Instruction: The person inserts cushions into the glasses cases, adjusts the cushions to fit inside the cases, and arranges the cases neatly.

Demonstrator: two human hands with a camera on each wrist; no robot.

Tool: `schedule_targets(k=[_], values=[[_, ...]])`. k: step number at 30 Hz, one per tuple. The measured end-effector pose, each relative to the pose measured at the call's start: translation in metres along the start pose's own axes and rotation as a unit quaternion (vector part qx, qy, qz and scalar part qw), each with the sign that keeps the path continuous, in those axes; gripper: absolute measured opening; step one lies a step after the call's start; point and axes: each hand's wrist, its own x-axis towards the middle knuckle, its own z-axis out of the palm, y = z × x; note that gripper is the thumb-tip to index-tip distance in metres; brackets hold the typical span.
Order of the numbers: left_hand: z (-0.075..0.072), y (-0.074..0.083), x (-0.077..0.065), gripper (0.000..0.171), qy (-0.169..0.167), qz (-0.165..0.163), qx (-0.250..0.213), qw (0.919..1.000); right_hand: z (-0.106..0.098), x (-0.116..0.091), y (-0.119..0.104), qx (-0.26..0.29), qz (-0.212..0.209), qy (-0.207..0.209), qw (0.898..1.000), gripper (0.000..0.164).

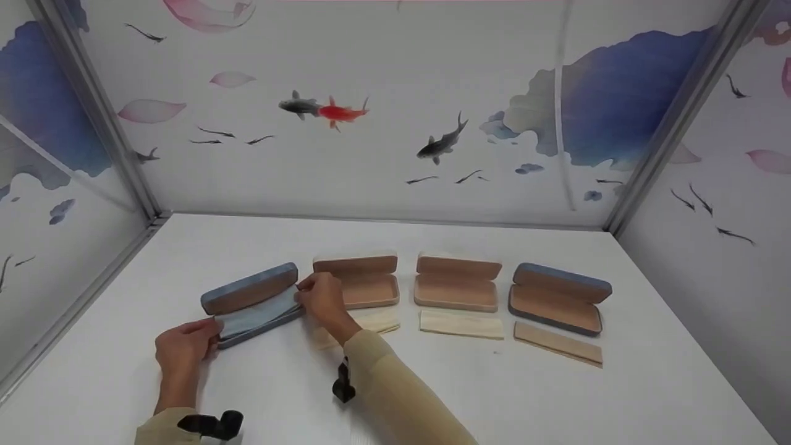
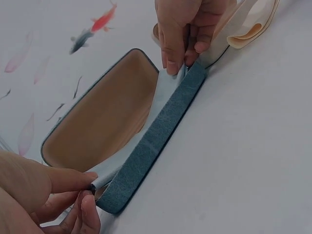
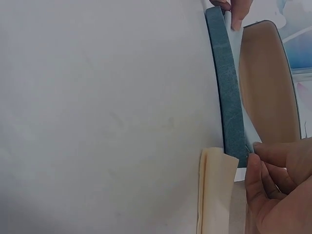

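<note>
A folded light-blue cloth [image 1: 259, 314] lies along the base of an open blue glasses case [image 1: 250, 290] at the left of the row. My left hand [image 1: 185, 347] pinches the cloth's left end at the case's near-left corner. At the other end, my right hand [image 1: 324, 303] pinches the cloth between thumb and fingers. In the left wrist view the cloth [image 2: 126, 146] sags inside the case's front wall [image 2: 151, 146], its ends held at the rim. The right wrist view shows the tan lining of the lid [image 3: 268, 83] behind the cloth.
Right of it stand two open pinkish cases [image 1: 377, 290] [image 1: 457, 293] and another open blue case [image 1: 556, 306]. Cream folded cloths [image 1: 383, 321] [image 1: 461, 325] and a tan folded cloth [image 1: 558, 344] lie before them. Printed panels wall the white table [image 1: 494, 395].
</note>
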Motion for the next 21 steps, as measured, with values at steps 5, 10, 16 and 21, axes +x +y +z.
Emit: schedule_targets(k=[5, 10, 16, 21], values=[[0.004, -0.048, 0.066, 0.044, -0.022, -0.027, 0.037, 0.9987, 0.036, 0.051, 0.054, -0.011, 0.018, 0.019, 1.000, 0.006], [0.001, -0.046, 0.065, 0.045, -0.008, -0.036, 0.035, 0.9987, 0.029, 0.054, 0.057, 0.001, 0.005, 0.002, 1.000, 0.006], [-0.005, -0.035, 0.061, 0.055, 0.051, -0.042, 0.001, 0.9978, 0.022, 0.052, 0.049, -0.007, -0.015, 0.030, 0.999, 0.036], [-0.001, -0.031, 0.064, 0.078, 0.005, -0.051, -0.010, 0.9986, 0.019, 0.053, 0.043, 0.017, -0.008, 0.032, 0.999, 0.048]])
